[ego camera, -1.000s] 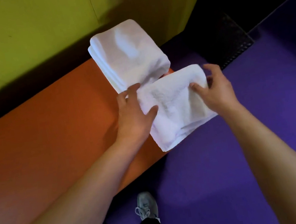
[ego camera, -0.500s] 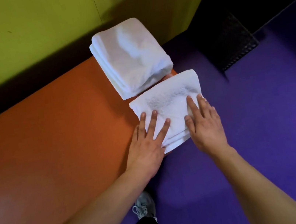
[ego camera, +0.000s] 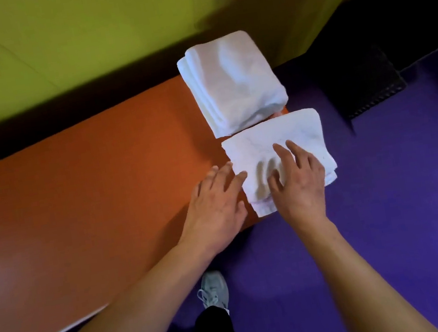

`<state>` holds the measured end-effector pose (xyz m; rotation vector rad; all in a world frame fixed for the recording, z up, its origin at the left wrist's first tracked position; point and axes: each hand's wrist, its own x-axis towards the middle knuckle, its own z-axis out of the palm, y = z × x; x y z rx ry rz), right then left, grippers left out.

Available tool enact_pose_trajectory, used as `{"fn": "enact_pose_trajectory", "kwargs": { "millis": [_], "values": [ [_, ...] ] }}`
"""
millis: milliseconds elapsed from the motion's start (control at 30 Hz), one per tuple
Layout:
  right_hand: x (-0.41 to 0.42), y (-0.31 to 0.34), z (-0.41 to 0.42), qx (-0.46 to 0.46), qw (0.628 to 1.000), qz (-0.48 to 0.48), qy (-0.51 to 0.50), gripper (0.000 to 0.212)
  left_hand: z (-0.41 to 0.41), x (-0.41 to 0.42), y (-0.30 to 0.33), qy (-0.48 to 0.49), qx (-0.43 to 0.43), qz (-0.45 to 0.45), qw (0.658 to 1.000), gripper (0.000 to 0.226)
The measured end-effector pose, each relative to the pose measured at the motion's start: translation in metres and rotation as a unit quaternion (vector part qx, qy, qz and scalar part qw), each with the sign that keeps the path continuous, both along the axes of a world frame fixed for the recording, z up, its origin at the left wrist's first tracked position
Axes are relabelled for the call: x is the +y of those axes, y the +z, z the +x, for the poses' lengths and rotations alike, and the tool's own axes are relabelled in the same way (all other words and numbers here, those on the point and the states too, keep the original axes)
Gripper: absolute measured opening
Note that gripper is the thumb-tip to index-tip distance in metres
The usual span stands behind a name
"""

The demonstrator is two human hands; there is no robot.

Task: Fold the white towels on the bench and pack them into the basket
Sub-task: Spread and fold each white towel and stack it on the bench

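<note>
At the orange bench's (ego camera: 76,217) end, the soft, light, floppy folded white terry towel (ego camera: 274,142) lies under the flat, spread fingers of the right hand (ego camera: 298,182), the left hand (ego camera: 216,209) resting flat beside it, and is probably best lifted by both side edges.

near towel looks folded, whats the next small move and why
Probably lift the near folded towel onto the folded stack behind it. It lies flat at the bench end, its edge overhanging, with the right hand flat on it and the left hand beside it.
</note>
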<state>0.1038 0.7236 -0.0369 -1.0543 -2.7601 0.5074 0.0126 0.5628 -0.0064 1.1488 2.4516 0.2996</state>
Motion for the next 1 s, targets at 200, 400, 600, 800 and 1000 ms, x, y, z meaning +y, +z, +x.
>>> {"fn": "enact_pose_trajectory", "kwargs": {
  "millis": [200, 400, 600, 800, 1000],
  "values": [
    [-0.069, 0.024, -0.057, 0.054, 0.991, -0.044, 0.116, 0.055, -0.028, -0.078, 0.034, 0.108, 0.057, 0.015, 0.992, 0.049],
    [-0.158, 0.054, -0.118, 0.053, 0.969, -0.038, 0.237, 0.051, -0.057, -0.179, 0.066, 0.243, 0.074, 0.019, 0.967, 0.045],
    [-0.261, 0.070, -0.165, 0.048, 0.939, -0.070, 0.335, 0.043, -0.066, -0.291, 0.084, 0.351, 0.093, 0.027, 0.931, 0.040],
    [-0.384, 0.076, -0.190, 0.032, 0.908, -0.114, 0.402, 0.039, -0.053, -0.407, 0.081, 0.445, 0.097, 0.021, 0.890, 0.039],
    [-0.503, 0.066, -0.208, 0.010, 0.888, -0.141, 0.438, 0.038, -0.055, -0.515, 0.064, 0.489, 0.079, 0.020, 0.868, 0.040]
  ]
}}
